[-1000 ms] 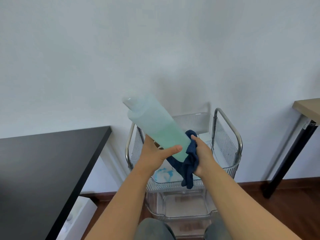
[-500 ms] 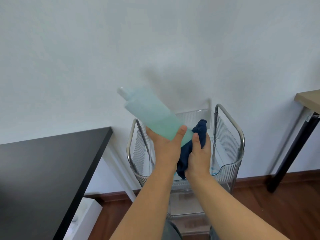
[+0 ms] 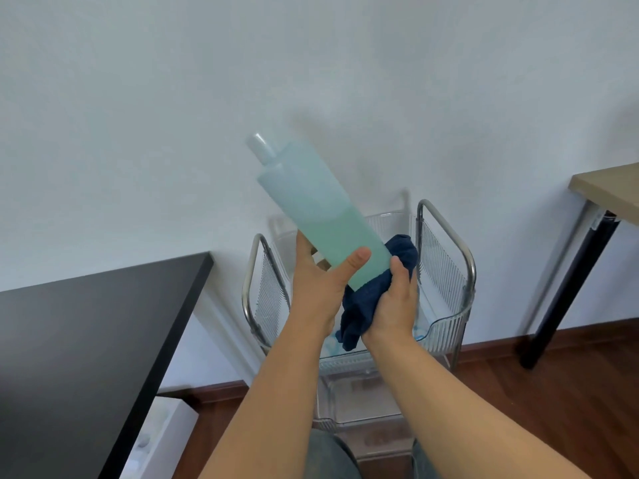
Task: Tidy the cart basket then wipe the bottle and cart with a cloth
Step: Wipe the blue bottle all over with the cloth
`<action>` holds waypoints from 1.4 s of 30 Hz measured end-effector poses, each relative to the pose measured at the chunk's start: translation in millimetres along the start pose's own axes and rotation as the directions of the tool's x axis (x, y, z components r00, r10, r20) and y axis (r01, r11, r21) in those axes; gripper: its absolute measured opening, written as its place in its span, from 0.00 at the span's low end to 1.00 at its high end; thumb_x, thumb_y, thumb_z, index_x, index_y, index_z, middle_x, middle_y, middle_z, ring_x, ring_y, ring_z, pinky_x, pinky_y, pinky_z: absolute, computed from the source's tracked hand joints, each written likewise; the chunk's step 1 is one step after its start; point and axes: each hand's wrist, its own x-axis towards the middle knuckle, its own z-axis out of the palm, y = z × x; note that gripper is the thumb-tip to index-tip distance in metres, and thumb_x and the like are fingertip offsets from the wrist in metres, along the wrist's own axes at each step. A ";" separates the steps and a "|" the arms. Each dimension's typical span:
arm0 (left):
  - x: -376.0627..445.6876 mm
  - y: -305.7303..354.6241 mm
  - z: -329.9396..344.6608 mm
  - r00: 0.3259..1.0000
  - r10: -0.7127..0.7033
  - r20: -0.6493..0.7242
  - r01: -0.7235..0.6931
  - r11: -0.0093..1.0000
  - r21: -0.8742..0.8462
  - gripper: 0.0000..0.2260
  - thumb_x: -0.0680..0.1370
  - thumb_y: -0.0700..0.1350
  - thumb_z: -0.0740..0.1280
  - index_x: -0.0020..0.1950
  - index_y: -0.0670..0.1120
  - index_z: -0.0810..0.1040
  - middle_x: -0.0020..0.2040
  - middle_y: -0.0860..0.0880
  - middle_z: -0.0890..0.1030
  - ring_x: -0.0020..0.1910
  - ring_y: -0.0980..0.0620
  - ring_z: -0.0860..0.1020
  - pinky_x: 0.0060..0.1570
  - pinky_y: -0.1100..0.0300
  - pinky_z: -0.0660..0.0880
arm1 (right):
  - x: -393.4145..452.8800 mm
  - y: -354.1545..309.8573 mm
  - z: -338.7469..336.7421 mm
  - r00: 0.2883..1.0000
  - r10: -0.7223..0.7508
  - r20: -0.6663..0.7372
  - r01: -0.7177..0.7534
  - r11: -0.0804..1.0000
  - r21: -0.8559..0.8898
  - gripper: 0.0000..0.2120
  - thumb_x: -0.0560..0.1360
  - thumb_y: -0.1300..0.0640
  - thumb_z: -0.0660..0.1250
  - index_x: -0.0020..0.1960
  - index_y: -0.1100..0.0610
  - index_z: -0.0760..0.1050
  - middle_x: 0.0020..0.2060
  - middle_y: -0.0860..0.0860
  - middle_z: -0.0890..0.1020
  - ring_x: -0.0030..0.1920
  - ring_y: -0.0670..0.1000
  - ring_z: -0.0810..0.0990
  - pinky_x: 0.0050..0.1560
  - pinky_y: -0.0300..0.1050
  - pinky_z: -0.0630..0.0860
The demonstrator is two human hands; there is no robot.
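Observation:
A tall pale-green bottle [image 3: 313, 205], about half full of liquid, is held tilted with its cap pointing up and left. My left hand [image 3: 323, 281] grips its lower part, thumb across the front. My right hand [image 3: 394, 299] holds a dark blue cloth [image 3: 373, 295] pressed around the bottle's bottom end; part of the cloth hangs down between my wrists. Below both hands stands the clear plastic cart [image 3: 446, 323] with metal handles on each side. Its top basket is mostly hidden by my hands, with light blue items showing at its bottom.
A black table [image 3: 86, 340] fills the lower left, with a white box [image 3: 162, 433] on the floor beneath it. A wooden-topped table with a black leg [image 3: 567, 288] stands at the right. The cart is against the white wall, on a brown wooden floor.
Both hands have shifted slightly along the bottle; the cloth has moved from the bottle's side to wrap its bottom end. The bottle stays tilted and raised over the cart.

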 end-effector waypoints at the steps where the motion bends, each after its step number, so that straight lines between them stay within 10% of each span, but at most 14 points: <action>1: -1.4 0.5 1.0 1.000 0.000 -0.022 0.001 1.000 0.018 0.31 0.68 0.40 0.79 0.66 0.52 0.70 0.60 0.50 0.79 0.55 0.51 0.83 0.47 0.49 0.83 | 0.3 -1.6 0.5 0.999 -0.041 -0.003 0.041 0.998 -0.051 0.13 0.80 0.53 0.61 0.63 0.52 0.74 0.53 0.53 0.83 0.51 0.54 0.83 0.44 0.50 0.81; 11: -4.1 -6.6 -4.2 0.996 -0.036 -0.083 0.029 0.996 -0.081 0.31 0.72 0.40 0.77 0.71 0.48 0.67 0.63 0.45 0.80 0.61 0.44 0.81 0.53 0.41 0.81 | -3.6 -4.9 0.1 0.958 -0.227 0.176 0.275 0.898 -0.343 0.15 0.80 0.51 0.60 0.66 0.44 0.69 0.58 0.47 0.80 0.57 0.45 0.80 0.59 0.42 0.75; 16: 0.3 -9.5 -26.4 0.999 0.043 0.032 -0.045 0.996 0.078 0.41 0.63 0.52 0.83 0.71 0.51 0.68 0.65 0.43 0.79 0.65 0.40 0.77 0.62 0.35 0.74 | -6.8 -5.1 -4.5 0.949 -0.207 0.239 0.309 0.767 -0.563 0.19 0.84 0.51 0.53 0.74 0.46 0.59 0.50 0.30 0.71 0.47 0.22 0.71 0.48 0.20 0.67; 24: 3.9 3.5 -29.5 0.995 0.077 0.064 -0.085 0.987 0.136 0.39 0.64 0.51 0.80 0.71 0.49 0.66 0.65 0.46 0.79 0.65 0.43 0.78 0.54 0.41 0.80 | 1.1 -12.5 3.5 0.679 -0.354 0.643 0.721 0.159 -0.674 0.27 0.80 0.37 0.45 0.76 0.45 0.59 0.75 0.49 0.64 0.77 0.53 0.58 0.76 0.52 0.55; 33: 1.8 14.3 -58.2 0.982 0.018 0.187 -0.040 0.993 0.113 0.40 0.64 0.53 0.80 0.72 0.46 0.67 0.61 0.44 0.82 0.59 0.40 0.81 0.43 0.50 0.81 | 2.5 -41.5 40.3 0.557 -0.078 0.827 0.825 0.169 -0.540 0.23 0.81 0.44 0.49 0.76 0.40 0.58 0.73 0.41 0.67 0.70 0.43 0.69 0.64 0.50 0.73; 39: 1.8 20.9 -62.5 0.994 0.076 0.076 -0.077 0.997 0.014 0.35 0.66 0.53 0.77 0.70 0.45 0.69 0.58 0.49 0.83 0.53 0.48 0.83 0.40 0.52 0.81 | 8.8 -24.6 13.4 0.192 -0.159 0.968 0.972 -0.106 -0.211 0.22 0.82 0.49 0.54 0.74 0.53 0.64 0.75 0.58 0.65 0.66 0.61 0.73 0.63 0.57 0.70; 42: 2.8 22.3 -65.5 0.993 0.044 0.105 -0.046 0.999 0.011 0.42 0.63 0.56 0.81 0.70 0.44 0.68 0.59 0.47 0.82 0.53 0.46 0.83 0.39 0.53 0.81 | 7.4 -22.6 15.6 0.317 -0.155 0.936 0.945 -0.030 -0.325 0.22 0.82 0.47 0.52 0.75 0.50 0.62 0.75 0.54 0.65 0.67 0.57 0.73 0.63 0.56 0.71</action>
